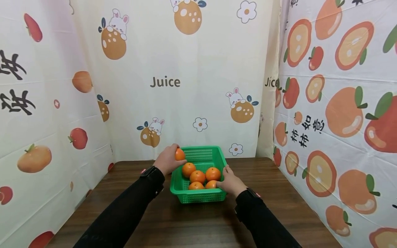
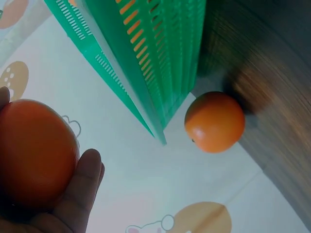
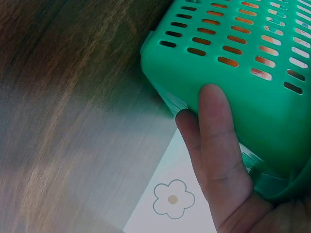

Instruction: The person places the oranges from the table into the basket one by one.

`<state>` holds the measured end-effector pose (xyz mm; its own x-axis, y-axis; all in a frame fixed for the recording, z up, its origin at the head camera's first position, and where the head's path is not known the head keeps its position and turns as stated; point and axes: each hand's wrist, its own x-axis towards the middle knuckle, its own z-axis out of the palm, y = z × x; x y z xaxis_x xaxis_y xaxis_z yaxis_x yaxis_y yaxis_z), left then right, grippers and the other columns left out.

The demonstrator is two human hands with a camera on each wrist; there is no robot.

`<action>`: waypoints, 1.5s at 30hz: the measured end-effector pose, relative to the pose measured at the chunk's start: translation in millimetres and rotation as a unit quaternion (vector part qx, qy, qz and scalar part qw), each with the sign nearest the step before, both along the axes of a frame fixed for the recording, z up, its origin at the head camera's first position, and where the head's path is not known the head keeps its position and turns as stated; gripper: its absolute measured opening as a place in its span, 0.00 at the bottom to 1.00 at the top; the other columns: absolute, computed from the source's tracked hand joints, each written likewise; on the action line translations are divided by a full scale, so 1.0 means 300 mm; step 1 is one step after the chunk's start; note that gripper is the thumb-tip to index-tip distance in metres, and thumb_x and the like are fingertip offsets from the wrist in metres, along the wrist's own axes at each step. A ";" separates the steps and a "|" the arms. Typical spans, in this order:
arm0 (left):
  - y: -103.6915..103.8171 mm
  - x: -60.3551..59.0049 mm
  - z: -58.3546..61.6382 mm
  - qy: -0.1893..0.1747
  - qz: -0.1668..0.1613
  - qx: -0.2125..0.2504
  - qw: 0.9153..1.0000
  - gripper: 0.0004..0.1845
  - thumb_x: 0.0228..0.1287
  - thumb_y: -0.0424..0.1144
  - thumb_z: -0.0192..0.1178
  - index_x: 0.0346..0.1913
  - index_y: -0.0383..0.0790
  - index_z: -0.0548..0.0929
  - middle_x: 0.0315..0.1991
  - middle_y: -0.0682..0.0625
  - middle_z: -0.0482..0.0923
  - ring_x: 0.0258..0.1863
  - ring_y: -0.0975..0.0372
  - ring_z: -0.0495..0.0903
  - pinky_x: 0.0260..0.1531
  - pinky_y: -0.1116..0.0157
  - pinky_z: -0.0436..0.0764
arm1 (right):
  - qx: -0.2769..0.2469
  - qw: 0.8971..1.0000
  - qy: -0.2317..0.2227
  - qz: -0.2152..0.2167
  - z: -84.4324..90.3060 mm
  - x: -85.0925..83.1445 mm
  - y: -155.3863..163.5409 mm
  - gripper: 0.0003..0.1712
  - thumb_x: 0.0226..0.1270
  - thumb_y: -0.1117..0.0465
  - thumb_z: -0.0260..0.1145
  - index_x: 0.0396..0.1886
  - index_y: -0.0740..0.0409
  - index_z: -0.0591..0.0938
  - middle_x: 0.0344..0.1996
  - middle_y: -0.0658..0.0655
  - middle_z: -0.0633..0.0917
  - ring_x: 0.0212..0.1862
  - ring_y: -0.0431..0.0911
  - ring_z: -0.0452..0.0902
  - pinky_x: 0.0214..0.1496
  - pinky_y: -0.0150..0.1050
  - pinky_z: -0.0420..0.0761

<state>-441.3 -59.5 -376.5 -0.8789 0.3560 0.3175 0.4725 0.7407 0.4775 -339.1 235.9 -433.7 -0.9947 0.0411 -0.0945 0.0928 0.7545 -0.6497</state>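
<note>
left hand (image 1: 167, 159): fingers curled round one orange (image 1: 180, 154), held over the back left rim of the green slotted basket (image 1: 203, 198). right hand (image 1: 231, 182): fingers gripping the basket's front right rim, beside the oranges inside. basket: mid brown wooden surface (image 1: 192, 224); five oranges within; another loose orange (image 2: 215, 121) lies just outside.

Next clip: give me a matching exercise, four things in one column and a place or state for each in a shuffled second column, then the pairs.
1. left hand
2. right hand
3. green basket
4. loose orange

a. on the table outside the basket
b. holds an orange at the basket's rim
c. has four oranges lying in it
d. reaches into the basket's near right corner

Pairs: 1-b, 2-d, 3-c, 4-a
</note>
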 end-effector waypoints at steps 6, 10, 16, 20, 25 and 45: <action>0.022 -0.010 -0.013 -0.016 -0.002 0.014 1.000 0.34 0.64 0.54 0.76 0.65 0.44 0.74 0.46 0.46 0.82 0.38 0.56 0.80 0.39 0.62 0.83 | -0.004 1.000 -0.001 0.000 -0.004 -0.002 -0.003 0.52 0.75 0.54 0.68 0.88 0.59 0.50 0.89 0.57 0.40 0.43 0.52 0.78 0.33 0.41 0.83; 0.029 -0.007 -0.018 -0.028 0.001 0.016 0.999 0.32 0.64 0.54 0.75 0.64 0.45 0.74 0.46 0.47 0.82 0.38 0.56 0.81 0.38 0.62 0.82 | -0.002 1.000 -0.001 0.000 -0.004 -0.003 -0.005 0.52 0.75 0.54 0.68 0.88 0.59 0.50 0.89 0.57 0.40 0.39 0.52 0.78 0.33 0.40 0.82; 0.045 0.014 -0.007 -0.042 -0.008 0.026 0.999 0.33 0.66 0.53 0.75 0.66 0.43 0.74 0.48 0.45 0.83 0.40 0.56 0.81 0.41 0.60 0.83 | 0.014 1.000 0.004 0.004 0.007 0.001 -0.005 0.51 0.76 0.52 0.68 0.87 0.61 0.51 0.89 0.59 0.42 0.50 0.55 0.79 0.33 0.39 0.80; 0.060 0.005 -0.016 -0.053 -0.008 0.035 0.998 0.35 0.65 0.54 0.75 0.67 0.43 0.73 0.49 0.46 0.83 0.41 0.56 0.82 0.43 0.59 0.84 | 0.015 1.000 0.001 0.002 0.007 -0.002 -0.006 0.51 0.77 0.52 0.68 0.87 0.61 0.51 0.89 0.58 0.42 0.48 0.54 0.79 0.33 0.39 0.80; 0.073 -0.009 -0.035 -0.069 -0.011 0.042 0.997 0.35 0.62 0.54 0.76 0.66 0.44 0.74 0.48 0.46 0.83 0.40 0.56 0.82 0.41 0.59 0.84 | 0.010 1.000 0.001 0.003 0.000 -0.007 -0.003 0.52 0.76 0.53 0.68 0.88 0.60 0.50 0.89 0.58 0.41 0.49 0.54 0.79 0.33 0.40 0.82; 0.066 -0.018 -0.036 -0.120 0.000 0.063 0.991 0.39 0.66 0.57 0.72 0.71 0.43 0.70 0.53 0.44 0.83 0.45 0.54 0.83 0.47 0.56 0.83 | 0.021 1.000 0.003 0.003 0.006 -0.006 -0.002 0.51 0.75 0.52 0.67 0.88 0.60 0.51 0.89 0.58 0.42 0.40 0.50 0.79 0.33 0.39 0.82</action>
<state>-446.8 -39.6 -387.3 -0.9344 0.3270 0.1411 0.3341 0.6674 0.6656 -340.9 235.4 -431.9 -0.9955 0.0390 -0.0868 0.0845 0.7811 -0.6186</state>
